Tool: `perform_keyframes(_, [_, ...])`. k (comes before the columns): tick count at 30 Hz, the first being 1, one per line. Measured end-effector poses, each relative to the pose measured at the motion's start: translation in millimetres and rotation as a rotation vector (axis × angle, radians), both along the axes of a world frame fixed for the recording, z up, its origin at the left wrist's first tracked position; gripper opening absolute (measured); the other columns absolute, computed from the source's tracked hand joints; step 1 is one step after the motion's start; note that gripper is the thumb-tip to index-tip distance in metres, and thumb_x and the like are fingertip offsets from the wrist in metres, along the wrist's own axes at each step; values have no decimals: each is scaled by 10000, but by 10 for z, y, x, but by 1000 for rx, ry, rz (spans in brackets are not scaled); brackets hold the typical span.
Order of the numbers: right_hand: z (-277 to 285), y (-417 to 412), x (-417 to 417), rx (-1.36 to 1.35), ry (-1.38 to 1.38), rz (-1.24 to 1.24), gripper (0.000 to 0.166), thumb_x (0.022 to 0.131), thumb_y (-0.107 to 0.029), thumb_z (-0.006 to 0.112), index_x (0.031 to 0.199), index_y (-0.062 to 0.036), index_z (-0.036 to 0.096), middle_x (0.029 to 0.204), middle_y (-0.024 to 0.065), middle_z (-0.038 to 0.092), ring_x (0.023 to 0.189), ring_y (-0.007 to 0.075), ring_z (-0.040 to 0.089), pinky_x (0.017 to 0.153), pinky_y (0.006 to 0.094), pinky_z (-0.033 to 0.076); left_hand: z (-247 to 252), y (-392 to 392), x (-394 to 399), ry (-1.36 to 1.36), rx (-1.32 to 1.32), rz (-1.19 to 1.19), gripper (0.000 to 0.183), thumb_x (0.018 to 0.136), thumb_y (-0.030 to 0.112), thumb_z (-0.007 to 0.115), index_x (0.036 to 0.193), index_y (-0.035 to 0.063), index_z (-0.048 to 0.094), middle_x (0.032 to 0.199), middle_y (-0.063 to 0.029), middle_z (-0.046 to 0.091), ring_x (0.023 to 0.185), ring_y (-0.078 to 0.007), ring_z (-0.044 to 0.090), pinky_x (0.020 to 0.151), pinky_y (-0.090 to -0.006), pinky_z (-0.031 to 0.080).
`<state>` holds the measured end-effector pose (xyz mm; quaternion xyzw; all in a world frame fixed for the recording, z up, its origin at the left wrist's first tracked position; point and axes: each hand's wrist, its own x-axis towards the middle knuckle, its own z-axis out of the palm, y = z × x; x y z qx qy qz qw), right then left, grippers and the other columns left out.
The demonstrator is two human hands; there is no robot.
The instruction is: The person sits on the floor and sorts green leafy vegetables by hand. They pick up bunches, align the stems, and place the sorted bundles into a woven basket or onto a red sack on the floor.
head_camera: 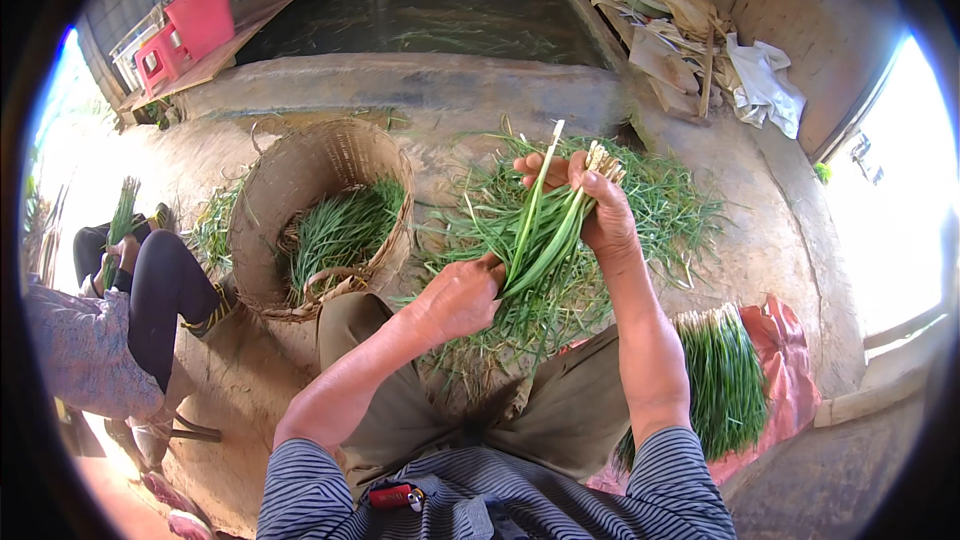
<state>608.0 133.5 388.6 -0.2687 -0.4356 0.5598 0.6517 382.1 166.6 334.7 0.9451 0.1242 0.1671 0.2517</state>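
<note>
My right hand [600, 199] grips a bunch of garlic chives [551, 232] near its pale root ends, which point up and away from me. Lower down, my left hand [461, 296] pinches some of the green leaves between thumb and fingers. One thicker pale stalk [546, 165] stands apart from the bunch, between the two hands. Beneath them a wide heap of loose green leaves [660, 199] spreads over the ground. By my right leg, neat bundles of chives [720, 382] lie on a red plastic sheet [784, 375], white ends facing away.
A woven basket [251, 240] lies tipped to my left with greens [345, 229] inside. Beyond is a concrete water tank [420, 82] with floating leaves. At left a seated person [135, 300] holds greens. A pink stool [159, 58] and boards [664, 64] flank the tank.
</note>
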Motion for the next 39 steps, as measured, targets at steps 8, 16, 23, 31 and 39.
perform_keyframes(8, [2, -101, 33, 57, 22, -28, 300, 844, -245, 724, 1033, -67, 575, 821, 104, 637, 777, 269, 668, 717, 401, 553, 11, -42, -30, 45, -153, 60, 374, 851, 253, 659, 1125, 5, 599, 992, -209, 596, 944, -413, 590, 843, -481, 476])
perform_keyframes(16, [193, -165, 345, 88, -558, -656, 201, 897, -192, 680, 985, -25, 612, 852, 98, 700, 800, 152, 664, 759, 294, 532, -442, 154, -123, 372, -165, 108, 797, 758, 363, 753, 1404, 41, 414, 1447, -223, 391, 1296, -392, 437, 1046, -420, 401])
perform_keyframes(23, [173, -186, 763, 95, -243, -723, 131, 939, -141, 633, 983, -17, 641, 918, 103, 716, 849, 165, 657, 847, 328, 499, -937, 371, -327, 353, -225, 100, 638, 804, 317, 708, 1331, 29, 494, 1344, -192, 497, 1229, -359, 499, 1027, -436, 419])
perform_keyframes(31, [-53, -73, 942, 8, -267, -836, 164, 930, -173, 650, 964, -15, 630, 917, 126, 715, 818, 169, 652, 744, 315, 524, -863, 517, -378, 175, -336, 417, 420, 858, 269, 666, 1207, 46, 602, 1214, -195, 609, 1106, -380, 583, 948, -449, 460])
perform_keyframes(39, [-174, 68, 658, -15, -255, -849, 144, 893, -141, 682, 995, -54, 631, 870, 114, 711, 775, 155, 645, 711, 310, 531, -327, 469, -268, -333, -215, 514, 393, 869, 134, 684, 1217, -14, 574, 1191, -206, 604, 1102, -362, 590, 927, -416, 481])
